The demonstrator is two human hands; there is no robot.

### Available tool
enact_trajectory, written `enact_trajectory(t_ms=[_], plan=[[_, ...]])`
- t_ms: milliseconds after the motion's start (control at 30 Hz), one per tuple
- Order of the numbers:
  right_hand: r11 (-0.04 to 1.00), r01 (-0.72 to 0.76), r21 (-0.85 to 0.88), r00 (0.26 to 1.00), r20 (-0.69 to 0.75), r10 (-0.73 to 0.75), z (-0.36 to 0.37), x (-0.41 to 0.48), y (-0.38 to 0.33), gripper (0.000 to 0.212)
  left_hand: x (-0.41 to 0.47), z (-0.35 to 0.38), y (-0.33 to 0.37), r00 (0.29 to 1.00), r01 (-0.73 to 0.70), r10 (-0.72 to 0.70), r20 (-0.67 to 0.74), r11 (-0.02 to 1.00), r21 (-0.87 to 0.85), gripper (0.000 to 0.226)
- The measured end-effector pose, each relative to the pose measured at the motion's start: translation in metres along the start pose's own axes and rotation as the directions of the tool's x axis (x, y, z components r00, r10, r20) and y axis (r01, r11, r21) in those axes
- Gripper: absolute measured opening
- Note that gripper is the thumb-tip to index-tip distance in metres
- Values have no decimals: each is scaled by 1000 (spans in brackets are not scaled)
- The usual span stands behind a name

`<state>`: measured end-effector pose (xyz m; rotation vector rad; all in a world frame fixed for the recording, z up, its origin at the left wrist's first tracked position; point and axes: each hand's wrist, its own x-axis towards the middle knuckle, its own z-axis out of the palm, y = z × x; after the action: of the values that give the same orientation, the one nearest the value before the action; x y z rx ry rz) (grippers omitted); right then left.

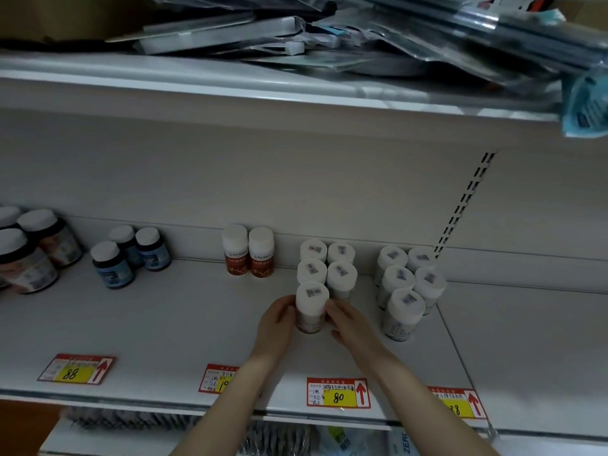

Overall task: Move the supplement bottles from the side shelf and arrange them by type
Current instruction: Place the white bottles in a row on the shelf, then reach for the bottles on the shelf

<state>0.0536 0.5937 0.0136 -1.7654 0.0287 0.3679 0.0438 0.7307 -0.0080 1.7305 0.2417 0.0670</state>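
Clasping front white-capped bottle between left hand and right hand. Fingers of both curled against the bottle's sides just under the cap, closed on it, holding nothing else. Standing upright on the shelf, roughly midway between back wall and front edge, straight behind the 80 price tag. Set at the front of the four same-type bottles, ranked in two columns behind; cannot tell whether touching them. Well apart from the second white-capped cluster toward the right, the red-label bottles at the back wall, and the blue bottles and dark bottles toward the left edge.

Handling, as a judgement: rigid plastic, probably light, smooth-sided so a bit slippery. Tall and narrow, so easy to tip into neighbours. Best taken round the body below the cap, on opposite sides, as now. Safer slid along the shelf than lifted by the cap.
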Motion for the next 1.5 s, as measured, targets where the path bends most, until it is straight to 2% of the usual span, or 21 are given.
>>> enact_trajectory(t_ms=[133,267,367,467,567,700,900,1167,1267,1500], plan=[[1000,15,6,999,-31,-15,-3,-3,1,23,-1,-4,1,996,60,-57,-62,997,39,27],[997,66,36,990,-128,-61,-5,-15,-7,23,-11,-12,9,984,101,-94,-150,994,42,31],[994,95,58,964,-255,-77,-6,-26,-8,20,-27,-13,22,979,25,-17,-201,999,41,29],[991,122,60,934,-343,-94,-11,-40,-2,17,-49,-3,38,971,-102,91,-219,994,-39,21],[986,127,111,910,-408,-71,-22,-59,3,16,-71,20,45,984,-152,144,-105,986,-74,13],[986,142,86,870,-485,-83,-58,-89,11,16,-90,61,51,983,-151,154,96,988,-39,19],[973,197,118,784,-616,-84,-147,-141,27,16,-115,139,77,955,-175,193,224,980,-97,20],[968,228,105,682,-726,-82,-308,-243,63,10,-184,311,109,880,-202,256,400,964,-173,18],[967,239,83,622,-778,-87,-373,-282,77,7,-218,378,123,838,-196,270,475,960,-199,13],[973,227,46,521,-850,-82,-492,-338,111,9,-260,505,152,758,-249,294,582,956,-157,11]])
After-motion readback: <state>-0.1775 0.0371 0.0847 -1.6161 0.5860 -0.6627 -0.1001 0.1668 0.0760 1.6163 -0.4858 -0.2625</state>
